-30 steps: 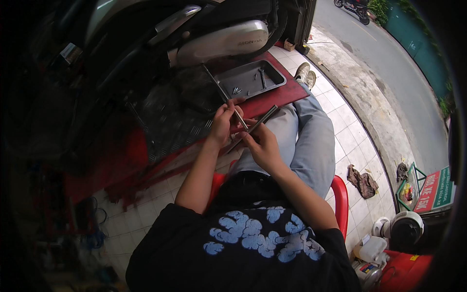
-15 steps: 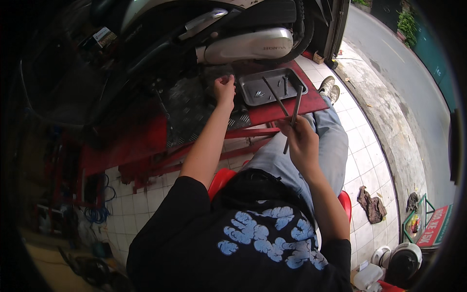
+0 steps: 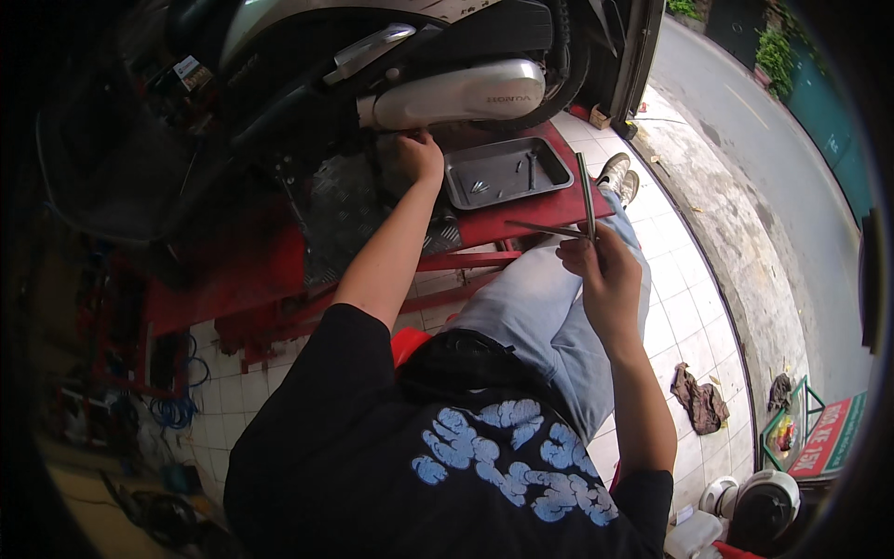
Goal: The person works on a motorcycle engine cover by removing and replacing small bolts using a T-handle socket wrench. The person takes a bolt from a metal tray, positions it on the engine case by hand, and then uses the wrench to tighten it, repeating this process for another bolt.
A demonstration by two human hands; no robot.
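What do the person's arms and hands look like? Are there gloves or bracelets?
The left hand and right hand wear no gloves, and I see no bracelet or watch. Short black cloth sleeves leave the forearms bare. They belong to a black T-shirt with a puffy, cloud-shaped, light-blue print.

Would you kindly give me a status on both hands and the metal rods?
Left hand near silver casing, fingertips unclear. Right hand holding two metal rods, clear of the casing. Gray tray close beside left hand.
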